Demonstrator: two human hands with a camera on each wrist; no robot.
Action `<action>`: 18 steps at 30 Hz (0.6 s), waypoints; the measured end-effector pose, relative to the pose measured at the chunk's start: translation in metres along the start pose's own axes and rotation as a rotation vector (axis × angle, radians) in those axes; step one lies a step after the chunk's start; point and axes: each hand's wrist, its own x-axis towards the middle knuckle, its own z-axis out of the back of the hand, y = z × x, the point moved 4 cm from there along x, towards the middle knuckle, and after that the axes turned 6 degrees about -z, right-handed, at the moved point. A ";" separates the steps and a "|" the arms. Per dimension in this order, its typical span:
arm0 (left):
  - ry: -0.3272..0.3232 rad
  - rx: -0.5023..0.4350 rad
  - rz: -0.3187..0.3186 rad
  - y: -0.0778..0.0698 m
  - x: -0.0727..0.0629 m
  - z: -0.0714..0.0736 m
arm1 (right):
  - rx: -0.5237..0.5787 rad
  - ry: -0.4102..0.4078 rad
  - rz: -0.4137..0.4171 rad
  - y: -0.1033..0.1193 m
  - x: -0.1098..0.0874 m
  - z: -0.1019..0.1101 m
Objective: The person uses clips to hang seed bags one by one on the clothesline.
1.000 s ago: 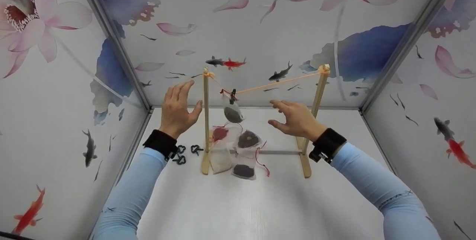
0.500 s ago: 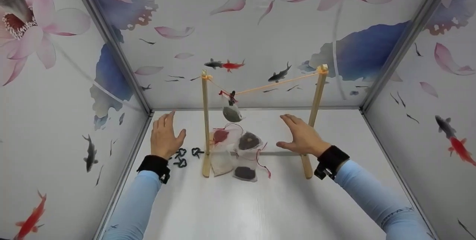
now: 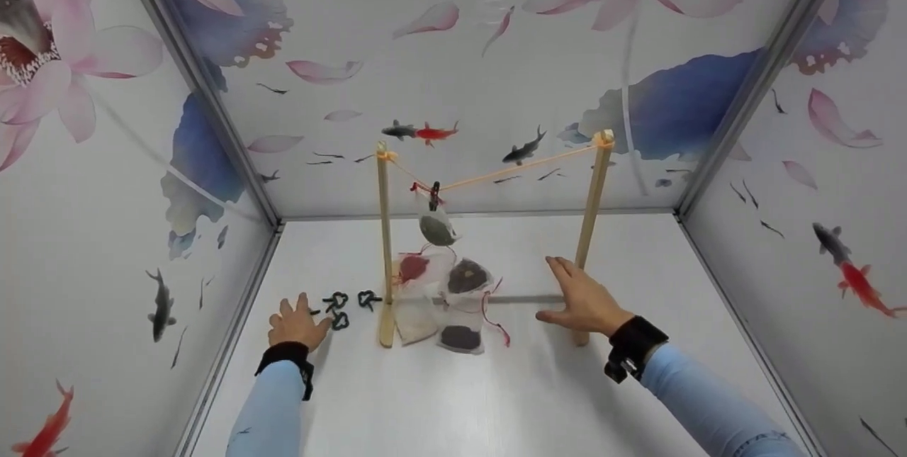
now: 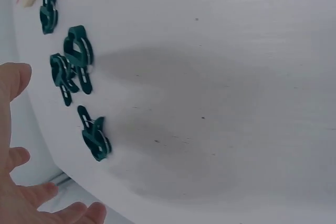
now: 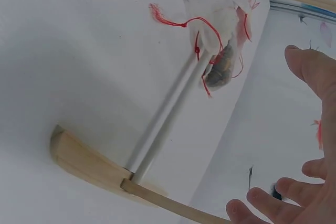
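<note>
My left hand [image 3: 297, 326] hovers with spread fingers beside several dark green spring clips [image 4: 79, 53] on the white table, holding nothing. In the right wrist view, the fingers of my right hand [image 5: 310, 182] are also spread and hold nothing; in the head view that hand is in front of the right wooden post [image 3: 594, 202]. An orange string [image 3: 517, 168] sags between two posts. From it hangs a drawstring mesh pouch [image 3: 437, 229] with greenish contents, fastened by a dark clip [image 3: 434, 196]. Beneath lie several more pouches, including one with dark contents [image 3: 460, 338] and one with red contents [image 3: 413, 268].
A left wooden post [image 3: 385, 230] stands between the loose clips and the pouches. Along the table, a pale crossbar [image 5: 168, 114] joins the feet of the stand. Printed panels wall the table [image 3: 453, 407] at the back and both sides.
Both hands have come down from beside the string. The left moved down and left to the loose clips; the right lowered and shifted slightly right. The pouch still hangs from the string.
</note>
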 end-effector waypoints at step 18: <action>0.121 0.091 -0.030 0.023 -0.001 -0.022 | -0.013 0.013 -0.052 -0.013 -0.010 -0.017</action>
